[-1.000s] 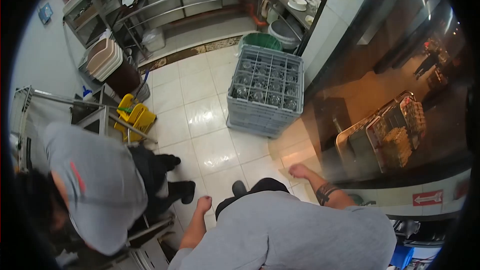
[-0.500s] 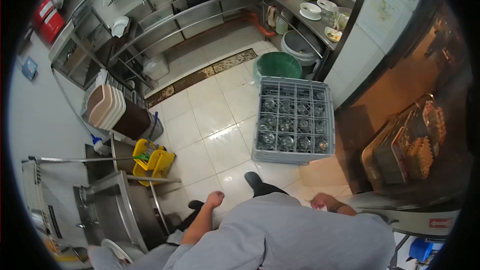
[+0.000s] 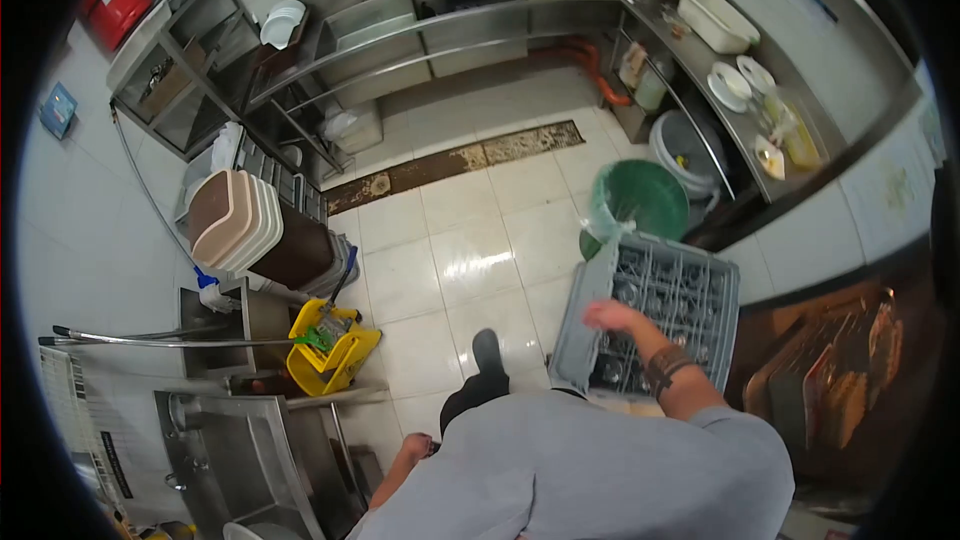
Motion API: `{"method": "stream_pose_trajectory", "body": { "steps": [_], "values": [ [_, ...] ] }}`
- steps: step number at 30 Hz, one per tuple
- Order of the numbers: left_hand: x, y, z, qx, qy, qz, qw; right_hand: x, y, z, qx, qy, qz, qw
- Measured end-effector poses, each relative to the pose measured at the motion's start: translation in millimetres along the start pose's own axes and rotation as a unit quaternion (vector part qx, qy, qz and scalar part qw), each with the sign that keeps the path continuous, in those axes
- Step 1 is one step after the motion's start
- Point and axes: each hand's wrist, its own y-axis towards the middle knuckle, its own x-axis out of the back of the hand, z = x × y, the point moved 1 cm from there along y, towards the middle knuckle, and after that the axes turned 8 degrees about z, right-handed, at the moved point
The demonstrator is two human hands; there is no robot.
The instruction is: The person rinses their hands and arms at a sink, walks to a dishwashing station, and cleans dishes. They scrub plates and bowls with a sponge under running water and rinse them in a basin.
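Observation:
My right hand (image 3: pixel 612 317) reaches forward over the left part of a grey dish rack (image 3: pixel 578 335). Its fingers look loosely stretched, slightly blurred, and I see nothing in them. The rack has a wire grid with several clear glasses (image 3: pixel 700 312) in its compartments; my forearm hides part of it. It stands on the floor at my right. My left hand (image 3: pixel 416 446) hangs low beside my body, fingers curled. A small dark shape shows at its fingertips, and I cannot make out whether it is held.
A green bin (image 3: pixel 655 202) stands behind the rack. A yellow mop bucket (image 3: pixel 335 350) and stacked brown bins (image 3: pixel 300 250) are at left. Steel counters (image 3: pixel 470 20) with dishes line the back. Trays of food (image 3: pixel 835 380) stand at right.
My body has moved forward and my view has turned right. My right hand has gone from beside my body to above the rack. My left hand stays low.

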Motion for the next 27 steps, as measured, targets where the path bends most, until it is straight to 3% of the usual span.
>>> {"method": "stream_pose_trajectory", "body": {
  "steps": [1, 2, 3, 4, 5, 6, 7, 8, 9, 10, 11, 13, 14, 16, 17, 19, 20, 21, 22, 23, 24, 26, 27],
  "values": [
    [12, 24, 17, -0.096, 0.182, -0.055, 0.977, 4, 11, -14, 0.003, -0.003, 0.011, 1.0],
    [38, 48, 15, -0.102, 0.171, -0.059, 0.978, 3, 5, -8, -0.032, -0.061, 0.034, 0.997],
    [63, 65, 12, -0.039, 0.172, -0.008, 0.984, -2, 1, -12, -0.042, -0.103, 0.04, 0.993],
    [88, 77, 8, 0.025, 0.177, 0.043, 0.983, 2, 14, -39, 0.037, -0.208, 0.152, 0.966],
    [111, 98, -11, 0.005, 0.05, 0.1, 0.994, -8, 8, -31, -0.017, -0.27, 0.193, 0.943],
    [142, 119, -24, -0.061, 0.168, 0.077, 0.981, -19, 6, -31, -0.126, -0.119, 0.151, 0.973],
    [171, 140, -30, -0.053, 0.097, 0.037, 0.993, -29, 5, -37, -0.231, 0.039, 0.103, 0.967],
    [200, 167, -45, 0.078, -0.003, -0.012, 0.997, -35, 8, -39, -0.234, 0.044, 0.103, 0.966],
    [234, 194, -54, 0.045, 0.118, -0.039, 0.991, -40, 11, -43, -0.257, 0.106, 0.072, 0.958],
    [270, 210, -75, 0.051, 0.133, -0.043, 0.989, -47, 13, -49, -0.279, 0.169, 0.042, 0.945],
    [304, 231, -95, 0.055, 0.198, -0.054, 0.977, -52, 15, -62, -0.282, 0.177, 0.044, 0.942],
    [364, 265, -139, 0.028, 0.13, -0.099, 0.986, -44, 35, -76, -0.067, 0.047, 0.147, 0.986],
    [390, 281, -162, 0.021, 0.114, -0.117, 0.986, -34, 41, -51, -0.067, 0.05, 0.146, 0.986],
    [436, 313, -211, 0.019, 0.094, -0.134, 0.986, -13, 45, 1, -0.156, 0.099, 0.042, 0.982],
    [453, 324, -237, -0.004, 0.099, -0.145, 0.985, 0, 54, 9, -0.158, 0.099, 0.05, 0.981],
    [477, 339, -280, -0.024, 0.102, -0.172, 0.979, 45, 105, 10, -0.052, 0.056, 0.121, 0.99],
    [485, 348, -299, -0.029, 0.046, -0.168, 0.984, 67, 162, -58, 0.111, -0.088, 0.215, 0.966],
    [491, 352, -314, -0.031, -0.007, -0.16, 0.987, 89, 214, -121, 0.33, -0.248, 0.247, 0.877],
    [496, 351, -337, -0.034, -0.009, -0.155, 0.987, 115, 252, -158, 0.507, -0.311, 0.228, 0.771],
    [501, 352, -358, -0.036, -0.015, -0.137, 0.99, 148, 244, -76, 0.208, -0.304, 0.21, 0.905],
    [507, 354, -369, -0.039, -0.023, -0.117, 0.992, 188, 223, 31, -0.103, -0.274, 0.132, 0.947],
    [522, 374, -364, -0.057, 0.023, -0.125, 0.99, 252, 259, 65, 0.018, -0.504, -0.031, 0.863],
    [525, 383, -362, -0.077, 0.062, -0.132, 0.986, 283, 275, 83, 0.011, -0.407, -0.085, 0.909]
  ]
}}
